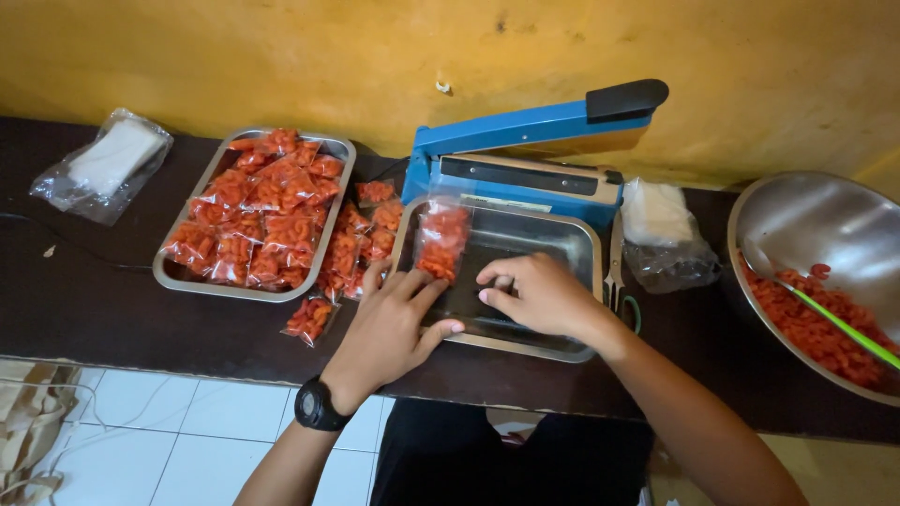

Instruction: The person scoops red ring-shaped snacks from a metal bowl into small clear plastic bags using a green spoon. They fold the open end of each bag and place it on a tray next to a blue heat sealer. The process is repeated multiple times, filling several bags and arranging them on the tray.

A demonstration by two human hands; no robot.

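Left hand (389, 323) is pinching a small clear bag of red snacks (442, 242) at frame centre over the empty steel tray (562, 245), right hand (539, 292) lying flat, grip closed on nothing; best keeping the bag mouth smooth before the blue sealer (525, 155).

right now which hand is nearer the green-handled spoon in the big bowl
Right. The right hand rests in the steel tray, closer to the spoon; the left hand is farther left.
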